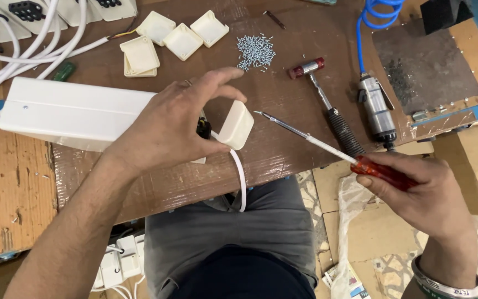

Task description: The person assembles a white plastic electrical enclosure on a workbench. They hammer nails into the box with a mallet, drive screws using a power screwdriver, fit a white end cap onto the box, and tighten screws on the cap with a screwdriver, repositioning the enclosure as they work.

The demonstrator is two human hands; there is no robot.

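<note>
While the left hand (170, 124) pinches a small cream end cap (237, 125) against the long white casing (73, 113) near the bench's front edge, the right hand (421, 191) is closed round a red-handled screwdriver (327, 149). Its shaft points left towards the cap, tip just short. Brown bench (283, 138); screws (255, 51) and hammer (322, 94) lie behind.

Loose screws (255, 51), small hammer (327, 105), pneumatic tool (378, 111), four square caps (173, 37).
</note>
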